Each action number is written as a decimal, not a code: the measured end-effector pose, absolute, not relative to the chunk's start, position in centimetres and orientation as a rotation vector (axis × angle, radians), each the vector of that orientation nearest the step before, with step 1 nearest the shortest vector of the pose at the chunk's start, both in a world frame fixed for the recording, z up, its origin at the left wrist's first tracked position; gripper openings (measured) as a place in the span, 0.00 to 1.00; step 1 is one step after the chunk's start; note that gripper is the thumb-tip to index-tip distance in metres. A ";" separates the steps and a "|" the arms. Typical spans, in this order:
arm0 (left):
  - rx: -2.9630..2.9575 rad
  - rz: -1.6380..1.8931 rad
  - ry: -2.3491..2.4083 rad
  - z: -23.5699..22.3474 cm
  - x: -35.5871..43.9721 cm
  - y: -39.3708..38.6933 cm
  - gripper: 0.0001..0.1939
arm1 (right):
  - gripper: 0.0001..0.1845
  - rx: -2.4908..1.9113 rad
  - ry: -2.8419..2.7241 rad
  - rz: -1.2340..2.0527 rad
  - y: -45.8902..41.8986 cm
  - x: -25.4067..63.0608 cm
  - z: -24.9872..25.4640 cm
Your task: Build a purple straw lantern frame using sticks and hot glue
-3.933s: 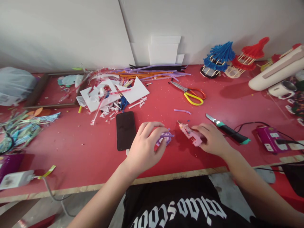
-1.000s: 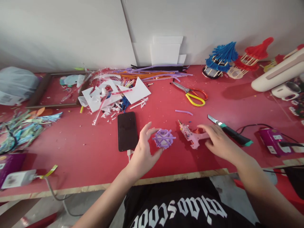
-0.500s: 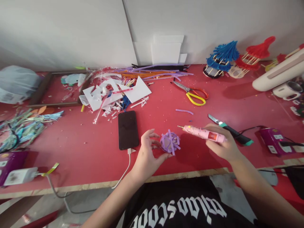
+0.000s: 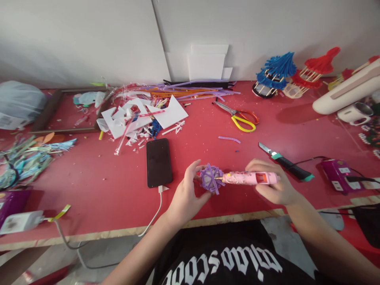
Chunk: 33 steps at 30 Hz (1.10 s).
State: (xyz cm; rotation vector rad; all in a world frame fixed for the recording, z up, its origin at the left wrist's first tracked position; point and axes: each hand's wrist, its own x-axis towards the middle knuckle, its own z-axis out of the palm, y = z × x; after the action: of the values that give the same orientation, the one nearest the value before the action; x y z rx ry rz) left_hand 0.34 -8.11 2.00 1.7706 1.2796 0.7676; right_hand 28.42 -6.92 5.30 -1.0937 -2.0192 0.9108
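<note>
My left hand [image 4: 190, 190] grips a small round craft piece [image 4: 209, 180] between thumb and fingers; purple fuzzy strips, which look like pipe cleaners, cross over its top. Wrapped around the handle of a pink glue gun [image 4: 242, 178] is my right hand [image 4: 273, 184]. The gun points left, and its metal nozzle meets or hovers just over the purple strips; I cannot tell which. Part of the craft piece is hidden behind my left fingers. A short purple strip [image 4: 229, 139] lies on the red table beyond the gun.
A phone [image 4: 159, 162] on a white cable lies left of my left hand. Scissors [image 4: 242, 118] and a utility knife [image 4: 286, 162] lie beyond and right. Paper scraps [image 4: 124, 118], blue [image 4: 277, 71] and red [image 4: 319, 65] craft towers and a mug [image 4: 354, 113] stand farther back.
My right hand has lifted the glue gun from the table, turned it level and brought its nozzle left to the craft piece. My left hand has tilted the piece and shifted it slightly right.
</note>
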 end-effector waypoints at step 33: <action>1.782 0.727 1.301 2.6 0.3 -8.2 0.40 | 0.11 -1.153 -2.059 0.832 -6.5 28.6 5.5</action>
State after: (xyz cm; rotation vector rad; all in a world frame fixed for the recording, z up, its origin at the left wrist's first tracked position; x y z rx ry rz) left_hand 0.33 -8.21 2.57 1.7819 1.3009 0.7271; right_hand 28.61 -6.55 5.51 -1.1527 -2.0587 0.8322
